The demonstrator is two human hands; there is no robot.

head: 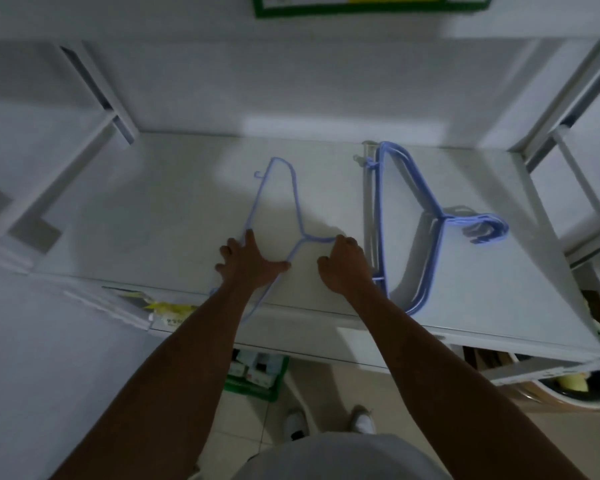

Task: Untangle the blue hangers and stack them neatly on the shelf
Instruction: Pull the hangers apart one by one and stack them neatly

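A single light-blue hanger [293,188] lies flat on the white shelf [174,202], its hook pointing right toward my right hand. My left hand [252,261] rests on the hanger's lower left arm with fingers spread. My right hand [343,265] is curled over the hook end, which is hidden under its fingers. To the right lies a stack of several blue hangers [426,202], hooks pointing right at the stacked hook ends [489,228]. Part of the single hanger overhangs the shelf's front edge beneath my left forearm.
White shelf uprights stand at left [94,98] and right [568,109]. Below the shelf are a green crate [257,379] with cartons, a yellow packet [172,308], and a dark bowl [575,389] at lower right. My shoes [329,422] stand on tiled floor.
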